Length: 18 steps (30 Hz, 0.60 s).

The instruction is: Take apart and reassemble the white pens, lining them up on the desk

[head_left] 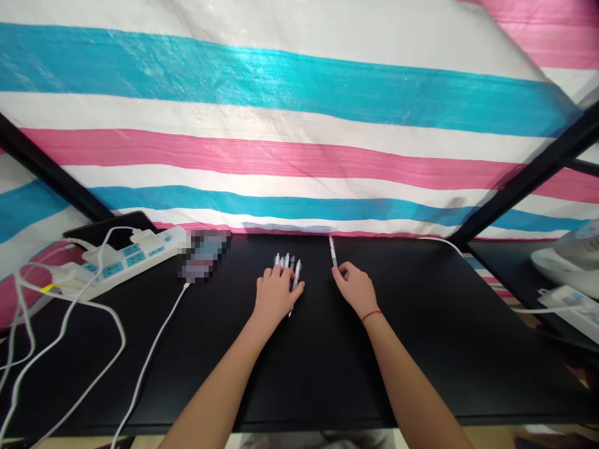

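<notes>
My left hand (276, 292) lies over a bunch of several white pens (298, 267) on the black table, its fingers curled over them and its thumb along the rightmost one. The pens' upper ends stick out beyond my fingers, and one dark tip shows below the thumb; their middles are hidden. To the right, my right hand (356, 288) pinches the near end of a single white pen (332, 251) between thumb and fingers. This pen points away toward the back edge, apart from the bunch.
On the black table (281, 374), a white power strip (131, 262) with plugs and loose white cables (124, 337) occupies the left. A blurred-out phone-like device (204, 255) lies on a cable there. Striped sheeting (299, 162) hangs behind; another power strip (573, 308) sits right.
</notes>
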{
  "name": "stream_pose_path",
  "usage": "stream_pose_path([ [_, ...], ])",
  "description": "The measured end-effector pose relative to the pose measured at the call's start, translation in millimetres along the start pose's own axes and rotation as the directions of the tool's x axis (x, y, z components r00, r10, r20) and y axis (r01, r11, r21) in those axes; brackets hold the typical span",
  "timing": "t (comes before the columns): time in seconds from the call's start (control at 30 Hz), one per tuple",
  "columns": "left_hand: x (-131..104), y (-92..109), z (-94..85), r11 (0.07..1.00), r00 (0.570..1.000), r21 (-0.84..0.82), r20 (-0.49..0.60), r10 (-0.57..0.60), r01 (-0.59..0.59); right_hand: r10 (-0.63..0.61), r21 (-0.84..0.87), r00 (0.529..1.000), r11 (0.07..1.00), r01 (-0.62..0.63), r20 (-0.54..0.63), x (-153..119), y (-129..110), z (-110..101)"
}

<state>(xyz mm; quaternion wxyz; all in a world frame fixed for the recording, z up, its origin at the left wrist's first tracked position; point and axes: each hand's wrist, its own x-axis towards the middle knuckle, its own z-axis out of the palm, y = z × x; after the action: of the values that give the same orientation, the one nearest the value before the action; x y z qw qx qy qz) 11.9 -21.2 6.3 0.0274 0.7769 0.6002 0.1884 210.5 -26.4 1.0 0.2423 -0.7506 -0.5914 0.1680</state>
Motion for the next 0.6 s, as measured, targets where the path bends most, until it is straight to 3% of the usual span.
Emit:
stream_pose_path([
  [0.2,-2,3,4.4,0.991,0.999,0.128,0.006,0.037,-0.038,-0.021,0.06,0.999,0.998,0.023,-0.033,1,1,0],
  [0.37,-3,9,4.7,0.992,0.991,0.038,-0.055,0.12,-0.118,-0.136,0.191,0.988,0.971,0.146,-0.067,-2,-3,-2],
  [0.47,-3,13,2.6,0.967,0.966,-0.069,-0.104,0.237,-0.244,-0.262,0.419,0.965,0.875,0.241,-0.009,-6,-8,-3],
  [0.6,-3,15,0.0,0.918,0.934,-0.186,-0.135,0.33,-0.35,-0.314,0.698,0.945,0.697,0.165,0.09,-6,-12,-4],
])
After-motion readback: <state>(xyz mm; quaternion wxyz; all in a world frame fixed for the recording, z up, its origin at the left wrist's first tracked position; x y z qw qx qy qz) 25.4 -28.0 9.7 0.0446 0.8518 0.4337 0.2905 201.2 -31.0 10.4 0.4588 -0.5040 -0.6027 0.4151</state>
